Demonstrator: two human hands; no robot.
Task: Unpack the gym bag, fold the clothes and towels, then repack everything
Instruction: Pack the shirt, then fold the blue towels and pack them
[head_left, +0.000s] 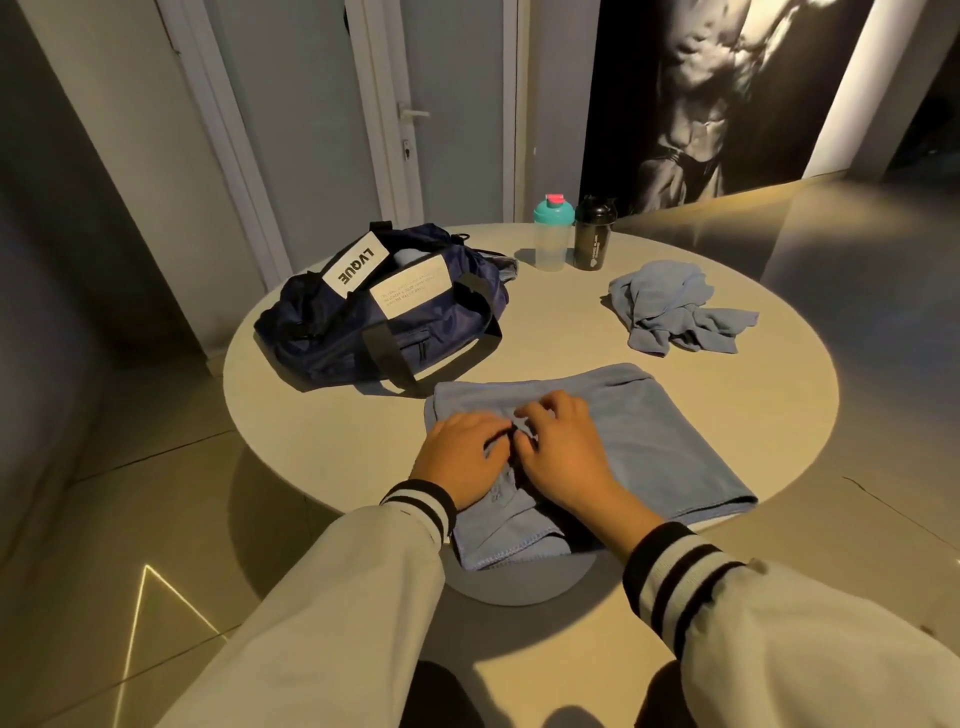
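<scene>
On the round table (311, 431) I see my left hand (462, 457) and right hand (566, 452), fingers bent, pinching a small fold of the near flat towel (660, 441), the navy gym bag (384, 322) far left showing something pale blue in its opening, a crumpled towel (675, 306) far right, and a teal-lidded shaker (551, 234) beside a black shaker (593, 234) at the far edge.

bag label (410, 293): small print unreadable | towel (665, 447): centre hidden under fingers (545, 410) | right sleeve (789, 654): cut by bottom edge

My left hand (460, 457) and right hand (563, 457) pinch the blue towel (649, 441) in front of the gym bag (384, 312); a crumpled cloth (675, 306) lies right of it.
</scene>
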